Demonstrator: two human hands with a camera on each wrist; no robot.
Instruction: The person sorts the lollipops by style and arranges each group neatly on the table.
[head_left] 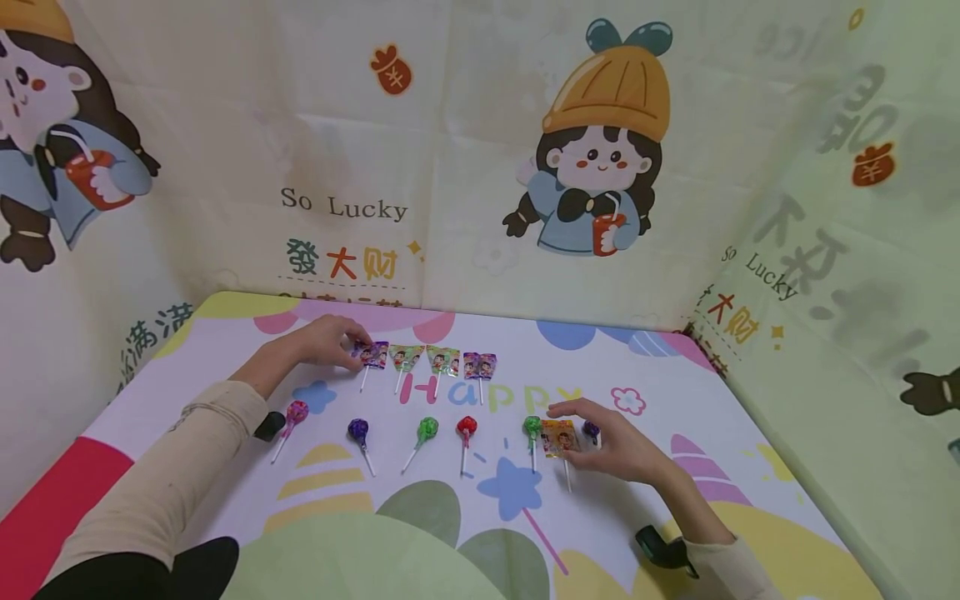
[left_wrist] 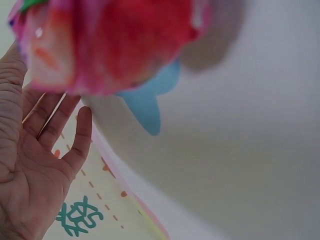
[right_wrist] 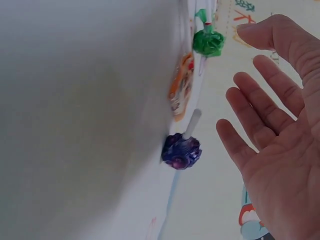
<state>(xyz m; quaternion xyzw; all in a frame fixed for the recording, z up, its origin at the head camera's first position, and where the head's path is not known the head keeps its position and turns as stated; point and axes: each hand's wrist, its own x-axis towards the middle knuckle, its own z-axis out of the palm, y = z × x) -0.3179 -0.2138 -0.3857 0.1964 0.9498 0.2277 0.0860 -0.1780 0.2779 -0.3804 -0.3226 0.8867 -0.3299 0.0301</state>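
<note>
At the left end of the back row, my left hand (head_left: 330, 342) has its thumb and fingertips at the left edge of a purple flat-wrapped lollipop (head_left: 374, 355). Its other fingers hang loose in the left wrist view, where a blurred pink lollipop (left_wrist: 115, 45) hides the fingertips. My right hand (head_left: 618, 442) holds nothing. Its thumb and forefinger are spread beside an orange flat-wrapped lollipop (head_left: 558, 437). Close by lie a green round lollipop (head_left: 532, 427) and a dark purple round one (right_wrist: 181, 151), which the right hand partly covers in the head view.
Two green flat-wrapped lollipops (head_left: 406, 358) and another purple one (head_left: 480, 365) continue the back row. Nearer lie round lollipops: pink (head_left: 297, 412), purple (head_left: 358, 430), green (head_left: 427, 429) and red (head_left: 467, 426). A printed cloth wall (head_left: 465, 167) stands behind the table.
</note>
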